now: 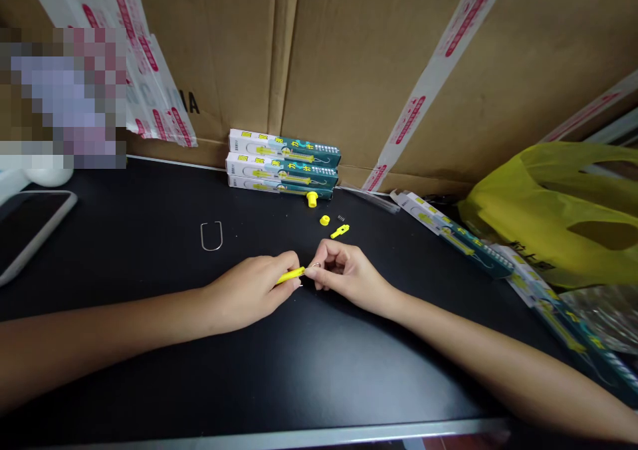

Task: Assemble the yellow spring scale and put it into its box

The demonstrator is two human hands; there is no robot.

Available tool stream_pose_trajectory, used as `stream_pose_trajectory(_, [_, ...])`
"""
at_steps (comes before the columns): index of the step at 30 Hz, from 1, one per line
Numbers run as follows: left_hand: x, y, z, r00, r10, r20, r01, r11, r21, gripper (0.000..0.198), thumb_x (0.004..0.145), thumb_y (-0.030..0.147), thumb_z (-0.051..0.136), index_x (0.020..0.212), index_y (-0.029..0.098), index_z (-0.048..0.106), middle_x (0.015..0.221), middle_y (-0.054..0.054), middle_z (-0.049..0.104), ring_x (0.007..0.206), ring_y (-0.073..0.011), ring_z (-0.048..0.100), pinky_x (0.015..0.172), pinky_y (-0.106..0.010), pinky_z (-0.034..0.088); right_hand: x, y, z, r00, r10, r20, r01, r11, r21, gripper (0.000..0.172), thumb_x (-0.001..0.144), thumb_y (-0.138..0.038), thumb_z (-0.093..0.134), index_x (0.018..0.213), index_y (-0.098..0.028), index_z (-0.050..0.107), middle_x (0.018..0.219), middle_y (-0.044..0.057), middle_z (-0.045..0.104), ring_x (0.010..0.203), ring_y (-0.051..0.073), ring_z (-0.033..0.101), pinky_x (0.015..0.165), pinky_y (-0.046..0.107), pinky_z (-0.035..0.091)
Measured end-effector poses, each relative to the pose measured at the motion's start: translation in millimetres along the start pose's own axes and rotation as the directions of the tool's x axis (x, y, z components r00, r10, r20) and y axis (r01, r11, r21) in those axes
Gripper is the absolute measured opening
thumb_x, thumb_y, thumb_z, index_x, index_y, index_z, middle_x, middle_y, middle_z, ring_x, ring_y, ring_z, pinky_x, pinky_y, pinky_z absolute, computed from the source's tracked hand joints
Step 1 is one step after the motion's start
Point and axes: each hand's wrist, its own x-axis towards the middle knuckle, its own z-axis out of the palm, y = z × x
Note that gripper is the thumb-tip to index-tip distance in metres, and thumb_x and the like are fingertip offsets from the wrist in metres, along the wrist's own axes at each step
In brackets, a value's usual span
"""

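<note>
My left hand is closed around a slim yellow plastic rod, its end poking out toward the right. Fingertips of my right hand pinch a thin metal hook at that end of the rod. Whether the hook is fixed to the rod I cannot tell. Beyond my hands lie a yellow clip-like piece, a small yellow cap, a larger yellow cap and a little spring. A bent metal wire loop rests to the left.
Printed boxes are stacked at the back against a large cardboard carton. More printed boxes lie along the right, beside a yellow plastic bag. A phone-like device sits at left on the black table.
</note>
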Motion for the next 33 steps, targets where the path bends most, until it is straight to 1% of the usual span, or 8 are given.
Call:
stream_pose_trajectory(4, [0.9,0.8,-3.2,0.999,-0.033,0.042,0.039,0.990,-0.139,0.017,0.095,0.030,0.041,0.080,0.022,0.045,0.063,0.005,0.054,0.059,-0.0142,0.051,0.057,-0.026,0.034,1.6,-1.1,-5.8,0.999,0.019,0.032,-0.019,1.000,-0.003,0.036,0.076,-0.048,0.075,0.075,-0.016,0.056,0.060,-0.003,0.059,0.052,0.008,0.053,0.049,0.021,0.043])
stream_pose_trajectory(8, [1.4,-0.7,-4.0,0.999,-0.036,0.016,0.038,0.985,-0.167,0.018,0.094,0.031,0.042,0.079,0.021,0.044,0.066,0.005,0.056,0.061,-0.0137,0.051,0.058,-0.026,0.034,1.5,-1.2,-10.7,0.997,0.013,0.082,-0.010,0.999,-0.034,0.035,0.075,-0.045,0.076,0.075,-0.016,0.056,0.063,-0.002,0.059,0.053,0.007,0.051,0.047,0.019,0.040])
stream_pose_trajectory(14, [1.8,0.0,-4.9,0.999,-0.031,0.022,0.035,0.979,-0.203,0.020,0.094,0.032,0.042,0.078,0.021,0.046,0.065,0.005,0.056,0.061,-0.0133,0.051,0.059,-0.026,0.036,0.9,2.6,-10.2,0.998,-0.016,0.058,0.018,0.999,-0.028,0.034,0.075,-0.043,0.077,0.074,-0.016,0.055,0.064,-0.002,0.059,0.054,0.008,0.051,0.050,0.020,0.042])
stream_pose_trajectory(19, [1.6,0.7,-6.5,0.999,-0.046,0.023,0.051,0.955,-0.292,0.024,0.097,0.026,0.031,0.082,0.021,0.049,0.062,0.005,0.053,0.061,-0.0128,0.051,0.062,-0.026,0.039,-0.3,4.3,-7.9,0.999,-0.035,0.040,0.036,0.999,-0.026,0.032,0.076,-0.040,0.077,0.074,-0.016,0.055,0.062,-0.002,0.059,0.052,0.008,0.050,0.049,0.020,0.041])
stream_pose_trajectory(21, [1.8,-0.3,-6.5,0.998,-0.051,0.025,0.056,0.952,-0.300,0.023,0.097,0.026,0.032,0.083,0.021,0.050,0.063,0.005,0.053,0.061,-0.0127,0.051,0.062,-0.026,0.038,-1.3,4.6,-6.8,0.999,-0.047,0.025,0.048,0.998,-0.047,0.031,0.077,-0.039,0.076,0.073,-0.016,0.056,0.061,-0.002,0.058,0.052,0.008,0.051,0.049,0.021,0.041])
stream_pose_trajectory(25, [2.6,-2.7,-5.3,0.999,-0.038,0.016,0.041,0.952,-0.303,0.027,0.097,0.030,0.034,0.077,0.020,0.048,0.064,0.005,0.054,0.061,-0.0121,0.050,0.061,-0.026,0.038,-2.9,5.4,-5.5,0.997,-0.075,-0.006,0.074,0.993,-0.087,0.031,0.078,-0.040,0.075,0.073,-0.017,0.056,0.062,-0.002,0.059,0.052,0.009,0.052,0.049,0.021,0.041])
stream_pose_trajectory(29, [2.3,-3.9,-4.0,1.000,-0.020,0.010,0.022,0.950,-0.311,0.025,0.097,0.031,0.035,0.079,0.021,0.047,0.064,0.005,0.053,0.059,-0.0117,0.049,0.060,-0.025,0.038,-3.3,6.9,-5.7,0.995,-0.096,-0.011,0.094,0.991,-0.095,0.031,0.080,-0.042,0.073,0.073,-0.017,0.056,0.063,-0.001,0.059,0.053,0.009,0.052,0.049,0.022,0.042])
stream_pose_trajectory(33, [0.6,-1.4,-4.8,1.000,0.003,-0.005,-0.004,0.971,-0.239,0.024,0.097,0.027,0.037,0.075,0.021,0.044,0.065,0.005,0.053,0.061,-0.0124,0.049,0.061,-0.026,0.035,-3.1,8.5,-5.9,0.992,-0.124,-0.009,0.122,0.984,-0.127,0.031,0.080,-0.042,0.072,0.072,-0.017,0.055,0.064,-0.001,0.058,0.054,0.010,0.052,0.050,0.022,0.042])
